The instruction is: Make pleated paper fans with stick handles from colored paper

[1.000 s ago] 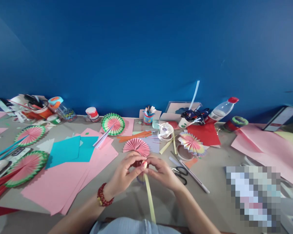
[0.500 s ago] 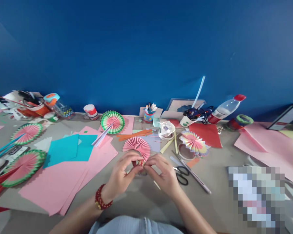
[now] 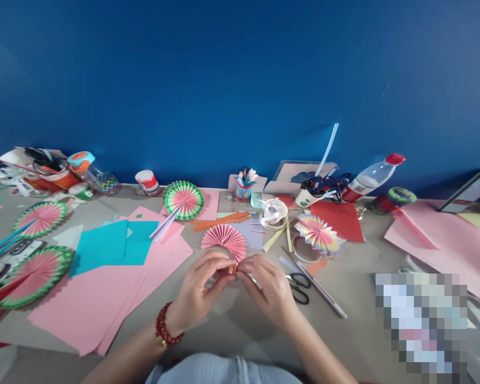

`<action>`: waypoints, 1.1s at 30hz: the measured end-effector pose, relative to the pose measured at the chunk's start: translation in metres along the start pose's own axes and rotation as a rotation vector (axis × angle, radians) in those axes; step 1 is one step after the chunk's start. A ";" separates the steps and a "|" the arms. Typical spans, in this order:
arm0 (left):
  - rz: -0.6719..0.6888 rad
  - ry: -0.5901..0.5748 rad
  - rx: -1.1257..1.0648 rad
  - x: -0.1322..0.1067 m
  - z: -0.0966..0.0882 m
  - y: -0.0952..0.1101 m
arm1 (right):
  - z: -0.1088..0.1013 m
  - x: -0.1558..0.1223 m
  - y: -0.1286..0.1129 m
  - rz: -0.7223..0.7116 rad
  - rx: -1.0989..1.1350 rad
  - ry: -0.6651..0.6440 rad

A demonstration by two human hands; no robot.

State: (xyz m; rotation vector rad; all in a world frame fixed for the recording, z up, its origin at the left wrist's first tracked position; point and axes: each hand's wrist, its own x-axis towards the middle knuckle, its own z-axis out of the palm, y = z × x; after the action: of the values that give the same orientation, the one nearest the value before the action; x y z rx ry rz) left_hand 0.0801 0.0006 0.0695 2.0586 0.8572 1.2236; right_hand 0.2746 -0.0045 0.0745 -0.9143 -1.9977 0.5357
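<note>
My left hand [image 3: 202,280], with a red beaded bracelet at the wrist, is closed in a pinch on a small red-and-yellow piece [image 3: 232,270]. Fingertips of my right hand [image 3: 270,288] are pressed together against the same piece from the other side; what they grip is mostly hidden. Just beyond both hands lies a pink pleated paper fan [image 3: 224,240], its near edge covered by my fingers. Black-handled scissors [image 3: 301,296] lie right of my right hand, partly hidden by it. Beside them is a slim pale pen-like tool [image 3: 324,294].
Left are pink sheets [image 3: 84,304], blue-green sheets [image 3: 100,245] and green-edged pleated fans [image 3: 184,200]. Behind the hands lie orange strips [image 3: 224,220] and white ribbon [image 3: 274,212]. Right are a pastel pleated fan [image 3: 318,233], a tape roll [image 3: 306,250] and a leaning bottle [image 3: 370,181].
A pale strip end that showed below my right hand is out of sight now. Both hands stay nearly in place, fingertips still together at the small piece.
</note>
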 end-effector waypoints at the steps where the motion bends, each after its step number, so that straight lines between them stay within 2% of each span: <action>1: -0.003 0.004 -0.001 0.000 0.000 0.000 | 0.000 0.001 0.000 -0.004 -0.005 -0.002; 12: -0.020 0.025 -0.019 0.003 0.002 0.003 | -0.006 0.004 -0.008 -0.011 -0.085 -0.011; 20: 0.007 0.048 -0.067 0.002 0.005 0.003 | -0.004 0.001 -0.016 -0.042 -0.112 0.103; 25: 0.003 0.043 -0.112 0.002 0.003 0.002 | -0.008 0.003 -0.012 -0.099 -0.020 0.056; 33: -0.048 0.022 -0.160 0.003 0.002 0.001 | -0.015 0.003 -0.008 0.003 0.057 -0.038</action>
State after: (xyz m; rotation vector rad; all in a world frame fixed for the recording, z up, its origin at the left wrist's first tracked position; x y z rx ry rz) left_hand 0.0835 0.0018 0.0706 1.8907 0.7879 1.2493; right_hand 0.2830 -0.0071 0.0893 -0.8777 -2.0045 0.6126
